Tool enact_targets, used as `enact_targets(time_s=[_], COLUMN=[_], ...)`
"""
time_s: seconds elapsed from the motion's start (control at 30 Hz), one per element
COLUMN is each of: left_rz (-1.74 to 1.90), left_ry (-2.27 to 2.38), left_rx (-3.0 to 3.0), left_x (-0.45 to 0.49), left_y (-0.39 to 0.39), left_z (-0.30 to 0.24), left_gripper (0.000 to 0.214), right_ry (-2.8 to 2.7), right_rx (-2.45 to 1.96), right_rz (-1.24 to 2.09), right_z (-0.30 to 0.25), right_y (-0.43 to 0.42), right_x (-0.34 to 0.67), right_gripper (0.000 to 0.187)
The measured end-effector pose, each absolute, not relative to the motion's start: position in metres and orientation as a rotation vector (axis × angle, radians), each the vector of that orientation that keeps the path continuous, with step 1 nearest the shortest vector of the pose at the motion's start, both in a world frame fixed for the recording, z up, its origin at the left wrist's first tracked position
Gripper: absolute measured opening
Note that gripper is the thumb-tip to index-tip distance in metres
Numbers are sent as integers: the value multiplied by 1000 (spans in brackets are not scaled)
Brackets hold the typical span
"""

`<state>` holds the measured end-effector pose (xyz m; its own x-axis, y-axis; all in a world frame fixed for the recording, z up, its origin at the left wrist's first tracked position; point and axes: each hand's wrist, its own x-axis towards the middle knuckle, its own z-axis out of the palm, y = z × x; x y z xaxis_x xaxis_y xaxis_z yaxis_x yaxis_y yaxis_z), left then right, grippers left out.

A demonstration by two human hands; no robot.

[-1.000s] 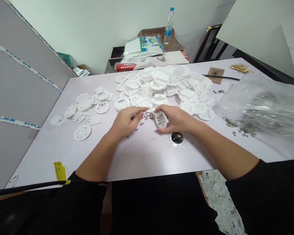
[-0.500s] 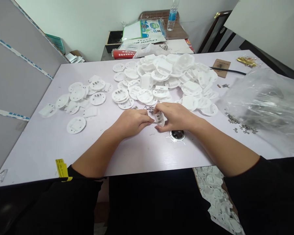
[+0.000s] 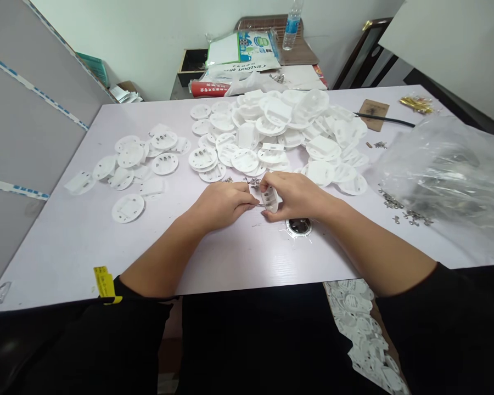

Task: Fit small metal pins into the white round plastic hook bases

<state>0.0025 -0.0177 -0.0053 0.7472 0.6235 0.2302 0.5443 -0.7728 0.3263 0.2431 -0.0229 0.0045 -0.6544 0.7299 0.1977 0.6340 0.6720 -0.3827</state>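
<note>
My right hand (image 3: 296,196) is closed on a white round plastic disc (image 3: 270,201), held tilted on edge above the table with small metal contacts facing left. My left hand (image 3: 224,207) is closed in a pinch. From its fingertips a thin metal tool (image 3: 262,205) reaches the disc; whether it is a pair of tweezers I cannot tell. Just beyond my hands lie small metal pieces (image 3: 253,182). A round black item with a white rim (image 3: 299,226) sits on the table below my right wrist.
A big heap of white discs (image 3: 278,112) covers the table's far middle. More discs (image 3: 127,208) are spread at left. On the right, a clear plastic bag (image 3: 448,175) lies beside loose metal clips (image 3: 391,200). A bottle (image 3: 292,27) stands behind. Many white parts (image 3: 358,307) fill a container below.
The view has shifted very slightly. Both hands keep the same grip and nearly the same place; no other movement is visible.
</note>
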Motion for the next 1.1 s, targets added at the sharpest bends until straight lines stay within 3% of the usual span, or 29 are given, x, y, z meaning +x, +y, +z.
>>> enact_targets(time_s=[1.1], left_rz=[459], left_ry=[935], left_rx=[2680], left_x=[2], left_y=[-17], left_z=[-4], left_gripper=[26], right_ry=[-2524], right_rx=[-1107], right_rz=[452], right_z=[3], right_y=[-22], right_x=[243], right_gripper=[41])
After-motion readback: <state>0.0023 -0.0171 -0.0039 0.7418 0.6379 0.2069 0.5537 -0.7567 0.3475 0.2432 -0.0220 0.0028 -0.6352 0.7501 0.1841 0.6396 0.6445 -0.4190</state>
